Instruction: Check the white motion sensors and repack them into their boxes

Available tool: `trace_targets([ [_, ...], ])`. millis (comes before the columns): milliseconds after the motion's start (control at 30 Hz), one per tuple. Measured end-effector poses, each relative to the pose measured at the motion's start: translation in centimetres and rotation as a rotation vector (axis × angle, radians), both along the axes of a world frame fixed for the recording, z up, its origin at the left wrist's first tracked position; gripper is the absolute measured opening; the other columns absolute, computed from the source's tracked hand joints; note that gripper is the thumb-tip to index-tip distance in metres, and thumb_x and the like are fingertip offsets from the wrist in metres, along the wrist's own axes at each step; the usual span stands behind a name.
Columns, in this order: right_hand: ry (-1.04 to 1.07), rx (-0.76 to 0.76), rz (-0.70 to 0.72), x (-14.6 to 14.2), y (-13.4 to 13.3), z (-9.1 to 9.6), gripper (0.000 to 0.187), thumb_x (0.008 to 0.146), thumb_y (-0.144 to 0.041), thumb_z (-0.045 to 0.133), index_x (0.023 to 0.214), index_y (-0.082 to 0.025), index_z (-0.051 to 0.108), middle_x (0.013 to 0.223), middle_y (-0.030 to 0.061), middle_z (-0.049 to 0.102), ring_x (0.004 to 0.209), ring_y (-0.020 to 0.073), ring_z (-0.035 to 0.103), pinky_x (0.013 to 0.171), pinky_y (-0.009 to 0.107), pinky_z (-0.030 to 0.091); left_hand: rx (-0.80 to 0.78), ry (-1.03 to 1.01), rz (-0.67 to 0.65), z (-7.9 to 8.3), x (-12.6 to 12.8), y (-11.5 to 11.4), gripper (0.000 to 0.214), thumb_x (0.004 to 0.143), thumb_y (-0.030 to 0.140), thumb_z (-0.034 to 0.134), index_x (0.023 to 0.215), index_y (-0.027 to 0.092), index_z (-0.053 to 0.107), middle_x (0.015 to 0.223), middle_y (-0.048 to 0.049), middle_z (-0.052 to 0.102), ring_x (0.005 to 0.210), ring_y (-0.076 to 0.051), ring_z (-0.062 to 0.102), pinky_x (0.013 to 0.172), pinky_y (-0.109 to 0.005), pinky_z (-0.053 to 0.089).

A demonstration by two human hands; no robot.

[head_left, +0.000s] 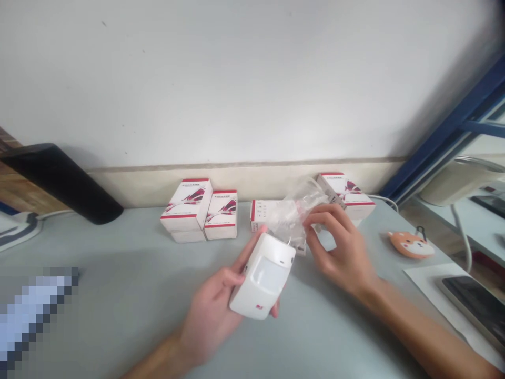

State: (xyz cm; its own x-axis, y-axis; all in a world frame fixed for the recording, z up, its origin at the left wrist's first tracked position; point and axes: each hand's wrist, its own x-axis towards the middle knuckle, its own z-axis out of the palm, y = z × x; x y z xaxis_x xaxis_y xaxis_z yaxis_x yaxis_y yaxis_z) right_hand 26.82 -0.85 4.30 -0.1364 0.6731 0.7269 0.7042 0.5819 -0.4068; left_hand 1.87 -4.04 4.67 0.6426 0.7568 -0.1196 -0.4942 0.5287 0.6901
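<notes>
Boxy white plastic motion sensor (262, 276) with a frosted lens panel sits in the person's left hand (211, 316), whose grip is closed around its body, with fingers along one side and fingertips showing at the far edge. Just above that grip, a crumpled clear plastic bag (286, 216) rises from the sensor's top end, touching it. The right hand (335, 247) holds a narrow grip at the bag's right side, its curled fingers (315, 221) pinching the plastic, though slight blur hides the exact contact. Both hands hover over a pale grey bench (118, 295). Well beyond the grips, near the wall, stand white cardboard boxes with red trim (185, 205): a stacked pair and a neighbouring box left of the left grip's line, one partly behind the bag, and one angled beyond the right grip. To the right of the right grip lies an orange dog-faced rubber key fob (410, 245), and farther right a dark smartphone (477, 308) rests on a white sheet of paper (422, 279). Far left of the left grip, a black wedge-shaped slab (59, 181) lies against the wall.
</notes>
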Motion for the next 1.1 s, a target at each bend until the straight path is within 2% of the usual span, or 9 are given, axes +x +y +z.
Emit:
trace_targets([
  [133,0.012,0.002,0.014,0.1,0.1,-0.1,0.016,0.097,-0.010,0.060,0.104,-0.024,0.061,0.108,0.0072,0.064,0.099,0.0217,0.066,0.086,0.038,0.056,-0.003,-0.002,0.021,0.1,0.0,0.3,0.080,0.093,0.031,0.042,0.170,0.025,0.023,0.106,-0.0132,0.075,0.085,-0.028,0.067,0.084,-0.041,0.044],
  [333,0.048,-0.019,0.039,-0.4,-0.4,0.2,0.016,0.098,-0.010,0.059,0.104,-0.025,0.061,0.106,0.0073,0.063,0.097,0.0216,0.065,0.083,0.038,0.056,0.004,0.068,0.107,-0.1,0.1,0.2,0.072,0.091,0.028,0.044,0.162,0.019,0.038,0.104,-0.0139,0.075,0.082,-0.030,0.068,0.082,-0.043,0.046],
  [467,0.050,-0.029,0.070,-0.5,-0.5,0.1,0.018,0.098,-0.010,0.058,0.106,-0.025,0.062,0.108,0.0074,0.063,0.098,0.0212,0.066,0.084,0.037,0.057,-0.003,0.141,0.101,0.3,0.3,0.1,0.058,0.089,0.030,0.048,0.143,0.011,0.060,0.101,-0.0147,0.073,0.081,-0.029,0.067,0.084,-0.043,0.045],
  [533,0.035,-0.050,0.084,-0.5,-0.6,0.0,0.019,0.098,-0.011,0.058,0.110,-0.025,0.062,0.111,0.0079,0.064,0.101,0.0216,0.066,0.086,0.037,0.056,0.009,0.157,0.083,0.3,0.3,0.2,0.055,0.089,0.031,0.048,0.136,0.010,0.065,0.101,-0.0145,0.072,0.082,-0.030,0.067,0.084,-0.042,0.044],
  [600,0.014,-0.087,0.079,-0.5,-0.7,-0.1,0.022,0.099,-0.013,0.058,0.116,-0.025,0.063,0.109,0.0072,0.065,0.096,0.0211,0.066,0.082,0.037,0.056,0.034,0.165,0.082,0.2,0.1,0.2,0.056,0.090,0.030,0.048,0.142,0.014,0.062,0.104,-0.0126,0.071,0.082,-0.028,0.067,0.085,-0.042,0.044],
  [733,0.021,-0.106,0.062,-0.6,-1.2,0.2,0.023,0.100,-0.019,0.059,0.122,-0.023,0.064,0.092,0.0035,0.062,0.079,0.0179,0.061,0.070,0.034,0.052,0.083,0.250,0.090,-0.3,-0.3,-0.1,0.062,0.094,0.033,0.051,0.155,0.025,0.050,0.114,-0.0093,0.071,0.088,-0.026,0.066,0.089,-0.039,0.044],
  [833,0.006,-0.112,0.153,-1.0,-1.8,0.8,0.020,0.100,-0.022,0.063,0.120,-0.023,0.067,0.100,0.0057,0.064,0.086,0.0186,0.063,0.074,0.033,0.053,0.108,0.306,0.102,-0.4,-0.3,-0.4,0.062,0.093,0.037,0.058,0.155,0.028,0.052,0.120,-0.0085,0.070,0.095,-0.026,0.065,0.092,-0.039,0.046],
  [933,0.041,-0.178,0.229,-1.7,-2.4,1.2,0.013,0.101,-0.022,0.063,0.112,-0.024,0.069,0.101,0.0051,0.066,0.086,0.0177,0.064,0.073,0.032,0.054,0.145,0.318,0.130,-0.2,-0.2,-0.7,0.058,0.092,0.037,0.063,0.150,0.030,0.059,0.133,-0.0081,0.066,0.102,-0.026,0.062,0.093,-0.039,0.048],
  [1100,0.204,-0.218,0.197,-2.5,-2.5,1.4,0.010,0.103,-0.019,0.059,0.097,-0.024,0.064,0.087,0.0013,0.065,0.072,0.0149,0.057,0.064,0.029,0.049,0.235,0.364,0.148,-0.5,-0.4,-0.5,0.049,0.096,0.039,0.061,0.144,0.031,0.063,0.144,-0.0065,0.062,0.108,-0.027,0.060,0.098,-0.039,0.046],
])
